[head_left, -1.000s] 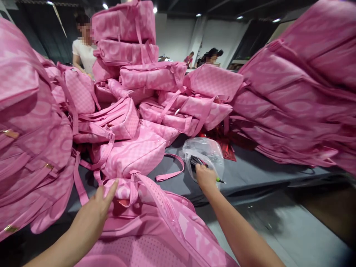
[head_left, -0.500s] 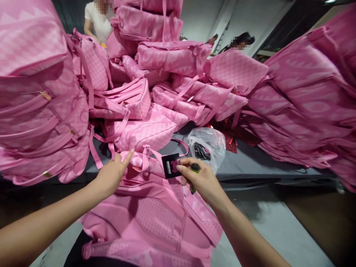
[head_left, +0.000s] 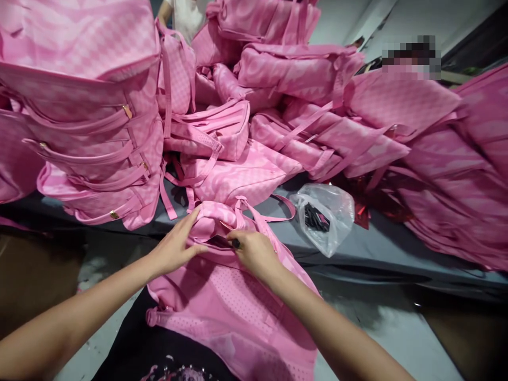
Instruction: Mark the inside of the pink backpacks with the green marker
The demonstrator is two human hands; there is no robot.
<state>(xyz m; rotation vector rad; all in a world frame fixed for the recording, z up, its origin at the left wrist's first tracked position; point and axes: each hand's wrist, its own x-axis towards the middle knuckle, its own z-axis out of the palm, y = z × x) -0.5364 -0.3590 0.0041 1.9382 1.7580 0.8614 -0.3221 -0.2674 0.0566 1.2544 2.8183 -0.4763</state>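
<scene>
A pink patterned backpack (head_left: 254, 307) lies upright against my lap, its top opening towards me. My left hand (head_left: 172, 251) grips the top of the backpack, thumb at the near rim of the opening and fingers behind the far side, spreading it. My right hand (head_left: 256, 254) is closed, fingertips at the opening. The black end of a pen-like tool (head_left: 236, 243) sticks out of its grip. A dark flat edge, seemingly the black hang tag (head_left: 217, 241), shows in the opening by the fingertips. Most of it is hidden.
A clear plastic bag (head_left: 331, 217) of black tags lies on the grey-covered table (head_left: 381, 243). Pink backpacks are heaped across the back (head_left: 293, 74), stacked at left (head_left: 91, 121) and piled at right (head_left: 448, 174). People stand behind the heap.
My right hand has carried the black tag left and into the backpack's opening. My left hand has gone from a pointing finger to spreading the opening. The view has swung left.
</scene>
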